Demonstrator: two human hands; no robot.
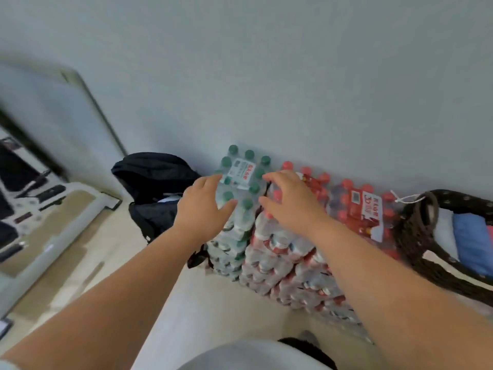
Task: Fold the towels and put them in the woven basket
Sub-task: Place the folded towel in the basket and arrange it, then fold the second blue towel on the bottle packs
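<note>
Dark brown wicker makes up the one woven basket (416, 231), which sits at the far right on the pale floor (128, 252) against the grey wall (266, 76). Three folded towels show inside it: a white towel (444, 231), a blue towel (469, 241) and a sliver of a pink towel (490, 236) cut off by the frame edge. A white cord tag (402, 198) hangs from its handle. Both bare arms reach forward, well left of the basket. The left hand (205, 204) and the right hand (290, 201) each have fingers spread and relaxed, holding nothing. Whether they touch the plastic wrap below cannot be told. Between the hands and the wall stand three stacks of shrink-wrapped water bottles: one green-capped stack (240, 172) and two red-capped stacks (354, 206), the nearer one partly hidden by the right hand. One black fabric backpack (157, 182) slumps just left of the green stack. Further left is a beige-topped bench (53, 236) carrying several dark devices, too blurred to count.
</note>
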